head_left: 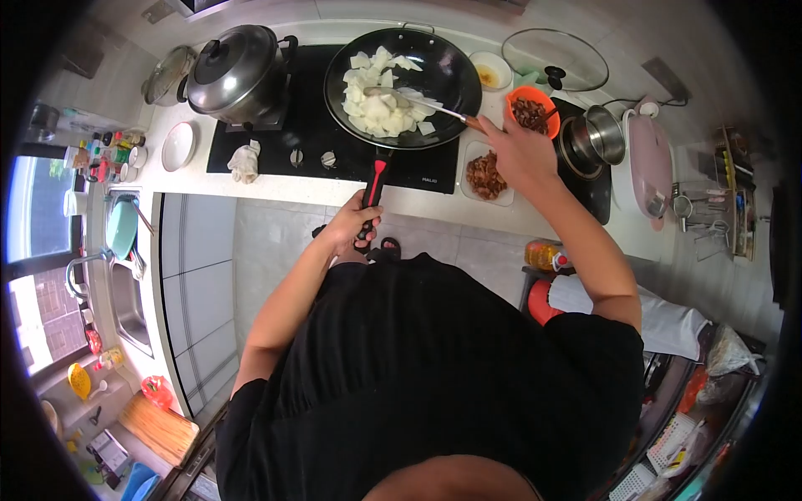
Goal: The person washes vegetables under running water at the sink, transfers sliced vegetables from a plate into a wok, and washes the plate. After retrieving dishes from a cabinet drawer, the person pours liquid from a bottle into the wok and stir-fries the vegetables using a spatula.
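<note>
My left hand [355,221] is closed around the black and red handle [378,182] of a large wok [455,75] on the black stove. Pale, flat pieces of sliced vegetable [376,108] lie in the wok, mostly on its left side. My right hand [520,149] grips the wooden end of a metal spatula [439,108], whose blade is among the slices. Just beyond that hand is an orange bowl [512,96] of dark brown pieces. Below the hand, a white dish [503,197] holds browned chunks, probably meat.
A lidded steel pot [238,71] stands on the left burner. A white bowl [178,146] and a crumpled cloth [244,163] are near it. Behind the wok's right side are a small yellow-stained bowl [499,63] and a glass lid [576,52]. Farther right sits a steel saucepan [606,134].
</note>
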Motion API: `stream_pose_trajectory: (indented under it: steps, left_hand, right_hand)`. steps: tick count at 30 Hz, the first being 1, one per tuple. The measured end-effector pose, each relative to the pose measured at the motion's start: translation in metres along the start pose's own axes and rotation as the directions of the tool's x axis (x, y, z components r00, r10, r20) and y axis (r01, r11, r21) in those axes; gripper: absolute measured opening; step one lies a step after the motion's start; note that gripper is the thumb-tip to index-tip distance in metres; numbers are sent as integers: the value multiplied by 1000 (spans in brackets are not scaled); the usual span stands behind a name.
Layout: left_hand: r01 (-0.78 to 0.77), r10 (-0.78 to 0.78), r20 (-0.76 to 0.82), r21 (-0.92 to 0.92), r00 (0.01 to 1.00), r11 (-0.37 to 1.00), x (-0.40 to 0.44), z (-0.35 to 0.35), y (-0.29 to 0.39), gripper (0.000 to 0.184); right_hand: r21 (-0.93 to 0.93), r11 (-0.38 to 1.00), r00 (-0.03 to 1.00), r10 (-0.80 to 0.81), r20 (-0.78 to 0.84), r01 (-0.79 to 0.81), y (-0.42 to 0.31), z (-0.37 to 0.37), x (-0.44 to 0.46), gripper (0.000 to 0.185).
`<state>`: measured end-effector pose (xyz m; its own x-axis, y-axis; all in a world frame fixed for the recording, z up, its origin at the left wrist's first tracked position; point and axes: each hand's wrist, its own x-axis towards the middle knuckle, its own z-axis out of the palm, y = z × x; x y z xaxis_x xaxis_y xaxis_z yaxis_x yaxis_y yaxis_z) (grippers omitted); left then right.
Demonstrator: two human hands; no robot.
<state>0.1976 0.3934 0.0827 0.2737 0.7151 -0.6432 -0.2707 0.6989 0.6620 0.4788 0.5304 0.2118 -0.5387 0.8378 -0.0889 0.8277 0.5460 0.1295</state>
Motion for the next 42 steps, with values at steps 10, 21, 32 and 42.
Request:
stream_pose_trajectory:
  steps: [10,21,32,42]
  left_hand:
    - [9,-9,-29,11,1000,1000,1,-13,-5,26]
    - [-42,57,-82,176,995,983,-16,-36,17,22]
    - [-76,94,-60,256,994,964,-24,-58,16,28]
    - [-102,113,-27,254,993,962,-10,-79,10,35]
  right_hand:
    - [82,994,997,73,30,-75,-8,60,19,44]
    - [162,894,901,384,203,-418,71,59,72,35]
    - [62,981,981,188,-57,-184,-27,20,37,40]
    - [-16,988,987,156,-41,-157,-42,44,51,36]
